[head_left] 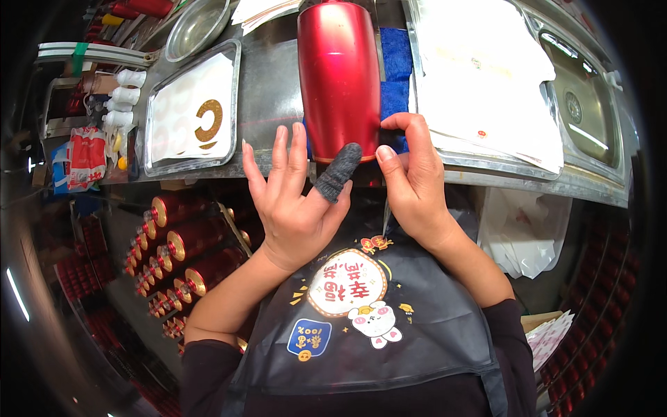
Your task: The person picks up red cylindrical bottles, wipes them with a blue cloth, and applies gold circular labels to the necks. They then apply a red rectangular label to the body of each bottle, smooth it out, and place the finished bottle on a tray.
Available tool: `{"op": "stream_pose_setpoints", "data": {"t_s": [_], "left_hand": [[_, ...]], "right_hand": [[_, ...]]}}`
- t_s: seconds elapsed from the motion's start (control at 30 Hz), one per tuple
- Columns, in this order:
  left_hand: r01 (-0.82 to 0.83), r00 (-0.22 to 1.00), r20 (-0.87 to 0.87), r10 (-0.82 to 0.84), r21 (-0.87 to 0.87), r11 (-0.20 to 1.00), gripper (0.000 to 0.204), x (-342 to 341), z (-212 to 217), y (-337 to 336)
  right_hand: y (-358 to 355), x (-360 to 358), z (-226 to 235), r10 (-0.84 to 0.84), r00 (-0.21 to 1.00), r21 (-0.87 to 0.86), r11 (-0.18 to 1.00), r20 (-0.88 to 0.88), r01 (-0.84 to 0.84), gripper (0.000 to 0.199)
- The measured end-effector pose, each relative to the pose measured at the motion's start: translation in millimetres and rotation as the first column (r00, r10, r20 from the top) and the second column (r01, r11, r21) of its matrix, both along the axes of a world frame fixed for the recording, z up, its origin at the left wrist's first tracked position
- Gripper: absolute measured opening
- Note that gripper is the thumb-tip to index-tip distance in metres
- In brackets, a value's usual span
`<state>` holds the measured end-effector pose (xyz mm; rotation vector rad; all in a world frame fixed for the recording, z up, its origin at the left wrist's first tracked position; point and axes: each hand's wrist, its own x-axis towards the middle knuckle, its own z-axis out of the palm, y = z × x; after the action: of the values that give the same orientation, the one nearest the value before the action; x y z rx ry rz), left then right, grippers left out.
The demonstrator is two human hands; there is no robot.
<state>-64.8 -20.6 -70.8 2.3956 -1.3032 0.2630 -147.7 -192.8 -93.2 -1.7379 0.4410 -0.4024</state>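
Note:
A shiny red metal cylinder (338, 73) lies on the steel worktable, its near end at the table's front edge, resting on a blue cloth (397, 66). My left hand (295, 205) is spread open just below that end, fingers up, with a grey fabric cot (338, 172) over the thumb touching the cylinder's rim. My right hand (413, 177) is at the cylinder's lower right, thumb and forefinger pinched at its edge against the blue cloth; a thin pale strip hangs below the palm.
A steel tray (191, 108) with a white sheet and a gold ring-shaped sticker lies at the left. A tray of white sheets (486, 76) and a sink (583, 104) are at the right. Red cylinders with gold caps (187, 243) are stacked below left. I wear a dark apron (368, 326).

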Motion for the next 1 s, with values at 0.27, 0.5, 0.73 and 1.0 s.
{"op": "stream_pose_setpoints", "data": {"t_s": [0.27, 0.5, 0.73, 1.0], "left_hand": [[0.111, 0.986, 0.123, -0.115, 0.038, 0.993, 0.025, -7.3, 26.1, -29.1], [0.133, 0.991, 0.054, -0.125, -0.21, 0.969, 0.042, -9.9, 23.5, -44.9], [0.167, 0.984, 0.073, -0.165, -0.016, 0.986, 0.079, 12.3, -6.6, -50.9], [0.009, 0.958, -0.274, -0.082, -0.256, 0.967, 0.072, 11.6, -31.6, -19.5]], "right_hand": [[-11.2, -34.8, 2.2, -0.003, 1.0, 0.249, 0.969, 0.031, -0.005, 0.03], [-14.6, -52.2, 13.4, -0.083, 0.992, -0.1, 0.991, 0.096, 0.093, 0.026], [-2.3, -53.1, 8.4, 0.121, 0.968, -0.222, 0.972, 0.218, -0.072, 0.028], [-0.5, -61.7, 2.8, 0.121, 0.992, -0.185, 0.975, -0.04, -0.127, 0.028]]}}
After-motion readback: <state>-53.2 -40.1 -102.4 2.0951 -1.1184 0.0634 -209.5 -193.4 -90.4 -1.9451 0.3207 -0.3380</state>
